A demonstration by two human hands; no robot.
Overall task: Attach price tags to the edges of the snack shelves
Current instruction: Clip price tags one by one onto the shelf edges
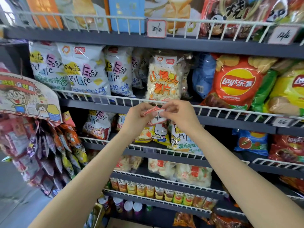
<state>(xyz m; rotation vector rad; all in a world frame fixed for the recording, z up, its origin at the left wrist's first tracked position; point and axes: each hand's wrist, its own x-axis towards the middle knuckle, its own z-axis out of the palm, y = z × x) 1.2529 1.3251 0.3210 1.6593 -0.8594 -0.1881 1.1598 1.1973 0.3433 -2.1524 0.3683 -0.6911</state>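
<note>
A small stack of white price tags (155, 116) with red borders sits between both hands, just below the white wire rail (102, 97) of the second shelf. My left hand (137, 118) grips the stack from the left. My right hand (178, 114) pinches the front tag, which carries handwritten numbers, from the right. Both hands hover in front of the clear bag of small potato snacks (162, 80). Tags hang on the rails elsewhere: one on the top shelf (156, 28), another at the top right (283, 35), a third on the second shelf at the right (281, 121).
Shelves with dark edges hold white chip bags (88, 71), a red Lay's bag (236, 83) and lower rows of small packets (161, 193). A cardboard cartoon sign (28, 97) with hanging snack strips (49, 155) juts out at the left.
</note>
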